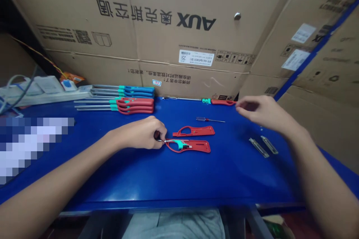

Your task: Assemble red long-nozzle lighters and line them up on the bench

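My left hand (148,132) is closed in a pinch at the front end of an opened gas lighter. Its red casing half (202,146) lies flat, with a teal trigger (179,144), a small black part and thin wire in it. Just behind lies the matching red casing half (202,130). My right hand (259,112) is raised at the right, thumb and forefinger brought together beside the end of a red-handled lighter (221,102). Whether they touch it or hold something small, I cannot make out. Two clear fuel tanks (258,147) (269,145) lie below that hand.
A small screwdriver (207,120) lies behind the casing halves. Stacked at the left back are red lighters (136,105) and blue lighters (138,92). A white power strip (47,95) with plugs stands further left. Cardboard (157,33) walls the back of the blue table (126,179).
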The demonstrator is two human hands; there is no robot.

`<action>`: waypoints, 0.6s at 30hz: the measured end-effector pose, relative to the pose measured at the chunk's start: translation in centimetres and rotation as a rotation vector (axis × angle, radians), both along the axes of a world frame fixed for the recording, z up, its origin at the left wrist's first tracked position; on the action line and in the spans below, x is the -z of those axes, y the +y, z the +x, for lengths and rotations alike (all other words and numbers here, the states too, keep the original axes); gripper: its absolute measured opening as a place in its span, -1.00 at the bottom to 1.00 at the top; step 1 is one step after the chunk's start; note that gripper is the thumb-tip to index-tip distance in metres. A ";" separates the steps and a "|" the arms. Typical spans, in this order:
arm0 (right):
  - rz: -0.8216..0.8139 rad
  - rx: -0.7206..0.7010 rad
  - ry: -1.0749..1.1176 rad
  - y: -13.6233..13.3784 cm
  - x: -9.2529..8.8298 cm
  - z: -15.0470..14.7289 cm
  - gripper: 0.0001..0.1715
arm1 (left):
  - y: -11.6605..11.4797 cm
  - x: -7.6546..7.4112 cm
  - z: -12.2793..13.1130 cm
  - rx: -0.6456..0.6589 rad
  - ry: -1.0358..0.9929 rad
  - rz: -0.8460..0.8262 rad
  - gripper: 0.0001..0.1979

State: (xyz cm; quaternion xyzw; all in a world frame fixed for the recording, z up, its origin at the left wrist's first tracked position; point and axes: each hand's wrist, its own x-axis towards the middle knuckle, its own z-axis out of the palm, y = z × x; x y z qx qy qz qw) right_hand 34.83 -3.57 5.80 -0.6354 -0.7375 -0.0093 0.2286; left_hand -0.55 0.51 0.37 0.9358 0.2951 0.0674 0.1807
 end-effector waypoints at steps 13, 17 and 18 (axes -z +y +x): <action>-0.550 0.030 0.106 -4.4 4.6 3.1 -0.73 | -0.2 -1.4 -0.8 -0.123 0.129 -0.101 -0.83; -0.507 -0.247 0.491 -2.7 2.7 -1.1 -0.70 | -0.6 -1.1 0.0 -0.072 0.027 -0.022 -0.77; -0.528 -0.298 0.575 -2.1 2.4 -2.3 -0.72 | -0.8 -1.0 0.3 -0.062 0.006 -0.015 -0.70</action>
